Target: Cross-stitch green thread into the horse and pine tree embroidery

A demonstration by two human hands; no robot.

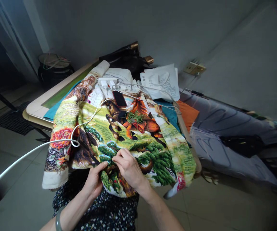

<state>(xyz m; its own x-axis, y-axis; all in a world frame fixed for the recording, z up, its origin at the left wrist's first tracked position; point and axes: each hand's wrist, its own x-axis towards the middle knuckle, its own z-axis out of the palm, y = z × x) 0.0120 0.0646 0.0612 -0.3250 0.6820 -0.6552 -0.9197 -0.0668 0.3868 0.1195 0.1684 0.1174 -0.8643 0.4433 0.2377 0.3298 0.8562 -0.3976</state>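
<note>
A large cross-stitch cloth (92, 118) with horses, trees and grass lies over the table and hangs down toward my lap. My left hand (94, 180) grips its near edge, thumb on top and fingers underneath, mostly hidden. Just to the right, my right hand (127, 167) is closed in a pinch over the stitched green trees. A thin, pale needle (111, 161) shows at its fingertips, close to my left thumb. Loose green thread (135, 118) lies tangled on the cloth over the orange horse. One long side of the cloth is rolled up at the left.
A dark phone (119, 99) lies on the cloth, below a white power strip (106, 82) with plugs in it. Its white cable (32, 150) loops across the left side. White bags (161, 84) stand at the back of the table (36, 109). A wall socket (194, 68) is at right.
</note>
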